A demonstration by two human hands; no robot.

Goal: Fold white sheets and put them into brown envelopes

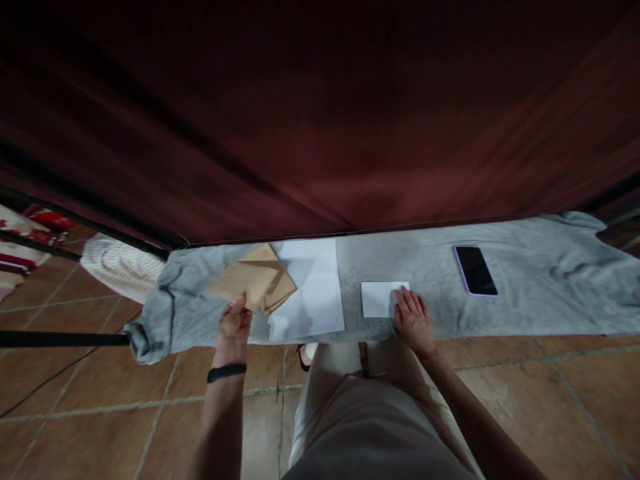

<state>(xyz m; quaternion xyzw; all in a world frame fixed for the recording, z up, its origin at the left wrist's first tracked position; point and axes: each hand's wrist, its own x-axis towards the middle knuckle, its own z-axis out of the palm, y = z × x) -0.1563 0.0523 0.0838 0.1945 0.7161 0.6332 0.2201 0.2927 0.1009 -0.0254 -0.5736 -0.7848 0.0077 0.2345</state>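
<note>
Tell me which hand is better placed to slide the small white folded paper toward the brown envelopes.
Right. The right hand already rests flat on the small white folded paper, while the left hand grips the brown envelopes over the white sheets and probably cannot let go.

bare grey cloth (430, 267) between folded paper (379, 298) and phone (475, 270).
</note>
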